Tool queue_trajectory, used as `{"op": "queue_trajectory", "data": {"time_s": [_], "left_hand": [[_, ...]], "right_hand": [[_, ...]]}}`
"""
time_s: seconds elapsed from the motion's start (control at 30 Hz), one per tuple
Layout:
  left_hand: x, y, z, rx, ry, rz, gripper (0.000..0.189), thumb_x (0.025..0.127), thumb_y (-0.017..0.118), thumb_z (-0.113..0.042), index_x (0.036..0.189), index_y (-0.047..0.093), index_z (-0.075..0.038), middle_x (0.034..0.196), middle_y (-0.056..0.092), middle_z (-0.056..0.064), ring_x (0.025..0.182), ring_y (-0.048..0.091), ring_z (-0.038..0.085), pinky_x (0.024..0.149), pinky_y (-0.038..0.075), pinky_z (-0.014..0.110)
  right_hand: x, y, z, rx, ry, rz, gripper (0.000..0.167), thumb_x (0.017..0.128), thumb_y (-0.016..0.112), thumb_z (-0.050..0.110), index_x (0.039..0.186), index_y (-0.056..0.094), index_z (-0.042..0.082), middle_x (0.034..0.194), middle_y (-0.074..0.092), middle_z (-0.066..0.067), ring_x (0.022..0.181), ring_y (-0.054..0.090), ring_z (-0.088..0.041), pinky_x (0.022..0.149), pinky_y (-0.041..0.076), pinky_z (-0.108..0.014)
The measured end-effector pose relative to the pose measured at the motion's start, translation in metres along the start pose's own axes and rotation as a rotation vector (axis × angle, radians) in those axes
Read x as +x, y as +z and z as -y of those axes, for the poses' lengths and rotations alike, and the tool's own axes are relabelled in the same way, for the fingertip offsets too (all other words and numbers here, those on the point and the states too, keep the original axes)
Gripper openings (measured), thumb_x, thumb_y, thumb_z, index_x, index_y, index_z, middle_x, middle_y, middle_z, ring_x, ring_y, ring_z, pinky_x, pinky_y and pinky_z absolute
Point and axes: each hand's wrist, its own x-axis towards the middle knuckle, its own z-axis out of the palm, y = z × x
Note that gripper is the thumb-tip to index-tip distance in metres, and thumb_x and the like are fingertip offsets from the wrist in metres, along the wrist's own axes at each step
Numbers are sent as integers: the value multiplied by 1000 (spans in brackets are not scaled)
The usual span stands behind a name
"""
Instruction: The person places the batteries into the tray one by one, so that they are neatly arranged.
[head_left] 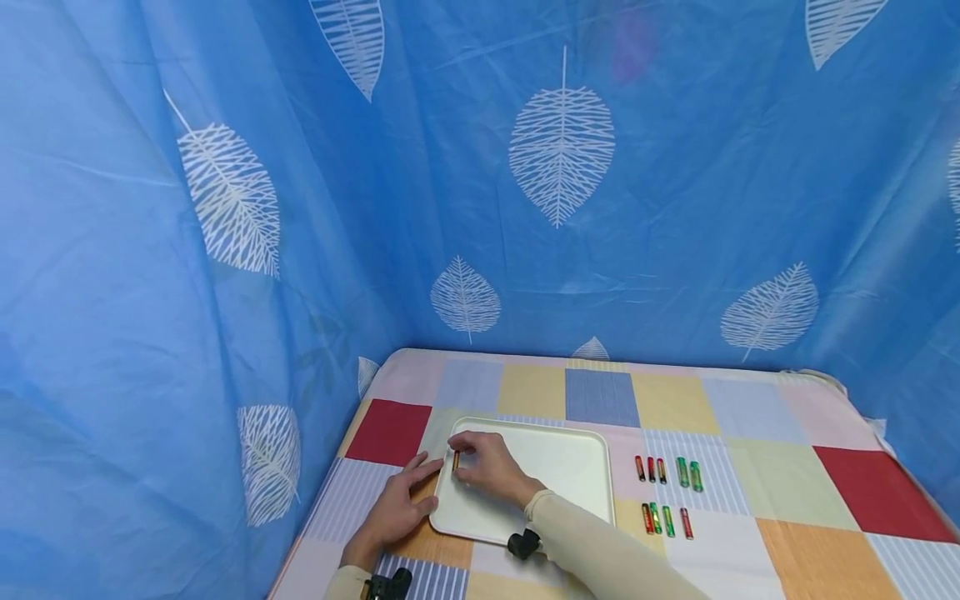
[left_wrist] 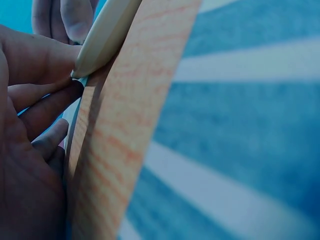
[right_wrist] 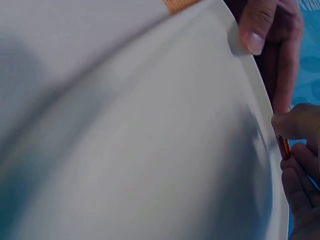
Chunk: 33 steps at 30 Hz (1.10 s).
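A small battery (head_left: 456, 460) with an orange-brown wrapper stands lengthwise between the fingers and thumb of my right hand (head_left: 491, 468), which pinches it just inside the left rim of a white tray (head_left: 543, 475). In the right wrist view, the battery's orange end (right_wrist: 284, 147) shows between the thumb and fingers. My left hand (head_left: 401, 504) rests against the tray's left side with its fingers stretched out. Its thumb (right_wrist: 254, 35) lies on the tray rim while the other fingers run along the outside. The left wrist view shows the tray edge (left_wrist: 102, 42) at that thumb.
Right of the tray, several batteries lie in two rows: red ones (head_left: 651, 469) and green ones (head_left: 696, 477) behind, red (head_left: 686, 523) and green (head_left: 668, 522) in front. A patchwork cloth (head_left: 525, 387) covers the table. Blue leaf-print curtains (head_left: 420, 167) hang behind and at left.
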Motion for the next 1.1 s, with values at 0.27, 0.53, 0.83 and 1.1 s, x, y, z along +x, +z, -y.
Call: {"op": "queue_trajectory", "data": {"time_s": [0.27,0.53,0.83,1.1], "left_hand": [[-2,1,-1,4,5,-7,63,92,79,-9,154,66,-14,168,49,25,161,36,52,126,30,76],[-3,0,-3,-3,-4,-10,63,92,78,-10,154,66,-15,169,48,24,161,36,50,127,29,75],[-2,-1,-6,12,-11,-10,62,94,77,-9,154,65,-13,169,46,27,160,37,54,125,30,78],[-2,1,-7,10,-38,-17,63,93,80,-12,154,65,-16,170,44,27,159,36,56,124,30,79]], "right_hand": [[2,13,7,-50,39,18,44,82,88,0,125,76,-2,115,81,-11,103,75,-21,95,64,-34],[-1,15,11,-49,41,-3,46,83,89,3,126,75,-2,117,81,-11,108,76,-20,99,64,-37],[-12,-10,5,81,136,-4,54,87,91,16,137,75,2,134,79,-11,122,76,-28,108,61,-40],[-29,-47,-8,365,186,3,56,92,88,15,141,70,-5,142,72,-22,131,72,-38,111,59,-42]]}}
